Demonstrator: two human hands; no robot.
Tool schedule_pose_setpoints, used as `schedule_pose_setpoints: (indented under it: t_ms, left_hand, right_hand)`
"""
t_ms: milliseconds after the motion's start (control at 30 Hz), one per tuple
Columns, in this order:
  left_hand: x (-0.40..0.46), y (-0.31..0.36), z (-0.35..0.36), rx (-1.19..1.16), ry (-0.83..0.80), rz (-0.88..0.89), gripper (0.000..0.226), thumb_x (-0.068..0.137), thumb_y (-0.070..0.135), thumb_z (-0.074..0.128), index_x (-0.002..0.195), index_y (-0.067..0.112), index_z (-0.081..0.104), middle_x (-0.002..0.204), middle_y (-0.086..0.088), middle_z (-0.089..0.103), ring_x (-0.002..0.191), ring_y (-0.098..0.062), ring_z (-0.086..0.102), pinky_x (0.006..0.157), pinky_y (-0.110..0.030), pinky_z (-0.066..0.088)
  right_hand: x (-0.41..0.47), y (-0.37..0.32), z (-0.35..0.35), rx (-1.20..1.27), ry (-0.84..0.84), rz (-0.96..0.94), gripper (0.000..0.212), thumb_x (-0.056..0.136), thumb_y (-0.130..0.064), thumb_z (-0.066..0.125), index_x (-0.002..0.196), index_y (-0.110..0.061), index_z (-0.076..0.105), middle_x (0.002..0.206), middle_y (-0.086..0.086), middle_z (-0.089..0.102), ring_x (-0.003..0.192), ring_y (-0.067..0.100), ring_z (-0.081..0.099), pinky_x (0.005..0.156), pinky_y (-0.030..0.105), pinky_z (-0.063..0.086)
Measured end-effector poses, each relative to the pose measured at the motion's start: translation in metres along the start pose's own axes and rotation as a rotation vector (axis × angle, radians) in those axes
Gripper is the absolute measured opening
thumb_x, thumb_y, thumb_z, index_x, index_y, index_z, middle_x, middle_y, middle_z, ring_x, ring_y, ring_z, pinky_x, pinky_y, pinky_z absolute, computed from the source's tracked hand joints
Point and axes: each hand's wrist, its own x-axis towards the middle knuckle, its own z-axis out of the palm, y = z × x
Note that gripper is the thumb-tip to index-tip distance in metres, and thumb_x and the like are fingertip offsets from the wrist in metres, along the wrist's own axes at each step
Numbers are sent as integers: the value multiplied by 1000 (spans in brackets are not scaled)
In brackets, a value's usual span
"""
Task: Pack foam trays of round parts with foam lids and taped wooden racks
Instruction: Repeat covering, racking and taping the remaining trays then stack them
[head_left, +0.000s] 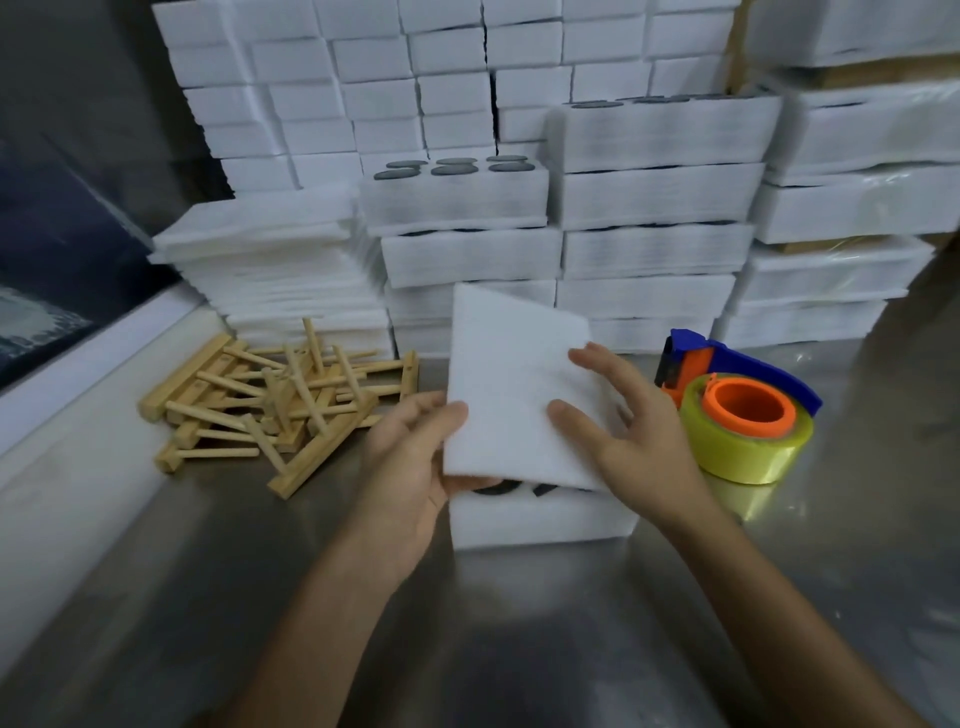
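Observation:
A white foam tray (540, 517) sits on the metal table in front of me, with dark round parts (498, 487) just showing at its top near edge. A flat white foam lid (511, 384) lies tilted over the tray, its far end raised. My left hand (410, 457) pinches the lid's left near corner, thumb on top. My right hand (628, 431) rests on the lid's right side with fingers spread and straight. A heap of wooden racks with pegs (275, 405) lies to the left.
A tape dispenser (743, 415) with a yellow roll, orange core and blue handle stands right of the tray. Behind are a stack of foam lids (270, 260) and stacked foam trays (644, 208), some showing grey round parts (457, 166). The steel table (519, 623) stretches toward me.

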Motion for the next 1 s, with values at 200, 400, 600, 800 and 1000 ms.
schedule_pose_setpoints:
  t_ms: [200,400,600,800,1000]
  left_hand:
    - [-1,-17,-4,558,233,230,19,78,10,72,86,24,62,62,1,64,57,-13,60,56,-26,48]
    - [7,-29,-15,691,187,229,29,82,16,69,105,34,66,74,9,48,58,-5,45,55,-12,40]
    - [15,-40,-19,598,55,196,39,95,22,60,133,32,58,121,35,49,115,14,48,90,-3,38]
    - [20,-40,-19,507,51,160,33,96,22,59,124,40,62,133,14,59,124,-6,53,108,-32,43]
    - [18,-43,-22,542,71,208,31,95,22,60,123,35,64,131,11,62,123,-6,54,108,-33,44]
  right_hand:
    - [4,18,-7,-47,-19,161,35,79,-23,78,113,-26,69,139,-6,55,121,3,54,104,23,41]
    - [3,18,-13,118,-155,247,45,85,-11,73,128,-19,62,150,-11,40,130,0,43,94,9,44]
    - [4,18,-9,196,-213,290,54,91,-6,64,141,-17,51,157,-17,26,136,-4,30,111,27,34]
    - [8,23,-4,198,-192,303,53,91,-9,65,141,-17,51,157,-18,25,132,-5,32,110,30,38]
    - [9,32,-11,239,-256,347,55,88,-16,70,139,-25,53,156,-19,23,124,-17,37,101,20,43]
